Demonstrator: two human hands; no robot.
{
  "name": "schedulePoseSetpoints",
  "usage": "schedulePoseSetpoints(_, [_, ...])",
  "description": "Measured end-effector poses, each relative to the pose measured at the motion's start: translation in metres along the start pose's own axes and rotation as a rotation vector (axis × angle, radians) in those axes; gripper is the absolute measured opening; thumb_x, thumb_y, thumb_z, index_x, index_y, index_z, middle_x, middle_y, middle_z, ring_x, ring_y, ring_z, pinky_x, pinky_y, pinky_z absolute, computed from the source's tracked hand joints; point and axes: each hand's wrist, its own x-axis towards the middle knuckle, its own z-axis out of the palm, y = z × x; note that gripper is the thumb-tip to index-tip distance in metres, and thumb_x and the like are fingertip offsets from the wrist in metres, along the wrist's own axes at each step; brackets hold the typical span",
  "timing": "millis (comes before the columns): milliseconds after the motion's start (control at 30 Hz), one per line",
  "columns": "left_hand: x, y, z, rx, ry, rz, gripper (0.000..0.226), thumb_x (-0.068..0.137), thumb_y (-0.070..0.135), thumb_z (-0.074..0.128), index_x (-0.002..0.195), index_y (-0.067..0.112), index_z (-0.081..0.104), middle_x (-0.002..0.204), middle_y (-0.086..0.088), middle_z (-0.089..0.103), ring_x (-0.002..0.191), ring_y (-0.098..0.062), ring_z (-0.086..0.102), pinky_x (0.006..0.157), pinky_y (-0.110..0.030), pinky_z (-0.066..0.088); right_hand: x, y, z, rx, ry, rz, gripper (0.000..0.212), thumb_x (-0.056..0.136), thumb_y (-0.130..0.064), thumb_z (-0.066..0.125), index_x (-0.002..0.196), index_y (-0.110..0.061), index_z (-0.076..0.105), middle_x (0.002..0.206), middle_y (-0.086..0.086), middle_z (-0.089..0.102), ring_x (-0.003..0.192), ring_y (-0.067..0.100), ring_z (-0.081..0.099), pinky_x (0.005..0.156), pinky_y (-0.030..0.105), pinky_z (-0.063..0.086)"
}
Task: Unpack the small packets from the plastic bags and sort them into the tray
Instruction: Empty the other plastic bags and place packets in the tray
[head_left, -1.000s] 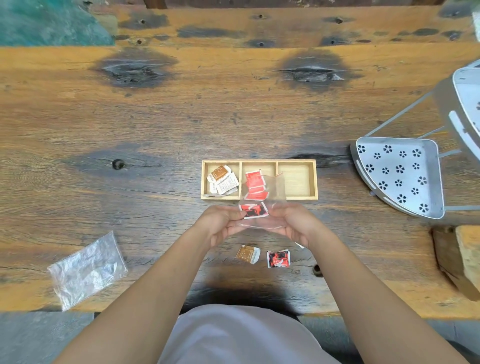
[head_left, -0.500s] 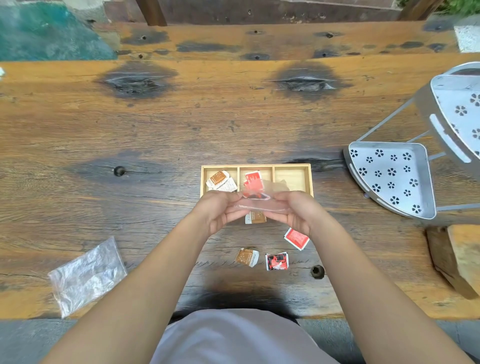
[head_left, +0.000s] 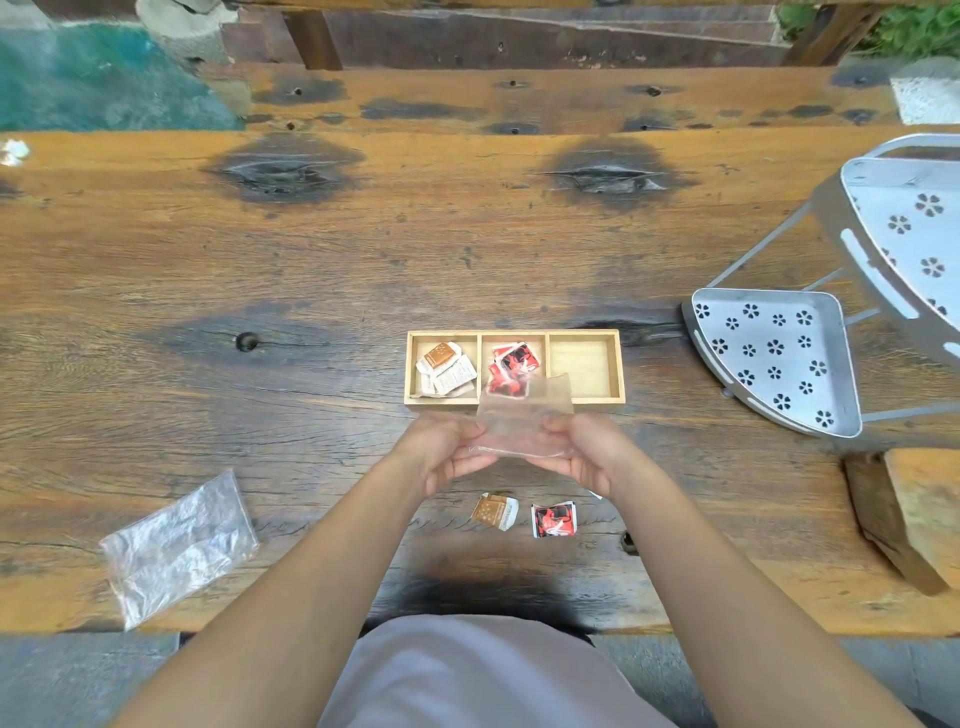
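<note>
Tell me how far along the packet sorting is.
Brown packets and red packets already sit in the wooden tray. Both hands, left and right, hold a clear bag. Left: a brown packet and red packet on the table.

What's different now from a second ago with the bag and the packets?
The clear plastic bag, held by left hand and right hand, held a red packet then; now it looks empty. That packet is mostly out of sight. The wooden three-compartment tray, crumpled plastic bag, brown packet and red packet stayed put.
</note>
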Motion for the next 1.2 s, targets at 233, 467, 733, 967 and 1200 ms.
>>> schedulePoseSetpoints(233, [-0.011,0.007,0.005,-0.027,-0.017,0.064,0.018,0.093,-0.007,0.062,0.111,-0.01,0.061,0.093,-0.02,0.075,0.074,-0.024,0.076,0.058,-0.03,0.063,-0.013,-0.004,0.004,0.006,0.006,-0.05,0.024,0.1,0.001,0.052,0.124,0.005,0.052,0.103,0.019,0.07,0.08,0.026,0.075,0.056,0.031,0.062])
schedulePoseSetpoints(467, [-0.019,-0.003,0.002,-0.027,-0.038,0.155,0.02,0.096,-0.002,0.061,0.115,-0.007,0.065,0.098,-0.021,0.075,0.077,-0.024,0.075,0.062,-0.029,0.064,-0.017,0.004,0.006,-0.05,0.023,-0.161,0.022,0.101,0.0,0.051,0.121,-0.001,0.058,0.101,0.014,0.072,0.078,0.021,0.075,0.058,0.031,0.063])
schedulePoseSetpoints(733, [-0.026,-0.035,-0.01,0.0,-0.03,0.079,0.025,0.096,-0.003,0.06,0.12,-0.009,0.061,0.11,-0.026,0.073,0.087,-0.028,0.074,0.06,-0.028,0.064,-0.019,0.041,-0.002,-0.061,0.043,-0.085,0.027,0.101,0.0,0.052,0.128,-0.001,0.055,0.121,0.021,0.069,0.094,0.028,0.072,0.063,0.034,0.065])
schedulePoseSetpoints(967, [-0.04,-0.07,-0.047,0.015,-0.152,0.1,0.027,0.093,-0.003,0.065,0.118,0.007,0.066,0.103,-0.016,0.078,0.086,-0.027,0.077,0.072,-0.034,0.064,-0.024,0.071,-0.004,-0.168,-0.031,-0.107,0.031,0.095,0.002,0.059,0.121,-0.016,0.062,0.108,0.01,0.078,0.1,0.023,0.076,0.079,0.036,0.062])
schedulePoseSetpoints(1200, [-0.05,-0.093,-0.101,-0.165,-0.101,0.141,0.029,0.089,-0.009,0.065,0.113,0.006,0.067,0.1,-0.017,0.079,0.085,-0.027,0.077,0.07,-0.032,0.063,-0.017,0.087,0.039,-0.356,-0.138,-0.113,0.044,0.083,-0.003,0.072,0.122,-0.023,0.068,0.117,0.007,0.076,0.119,0.029,0.067,0.109,0.053,0.046])
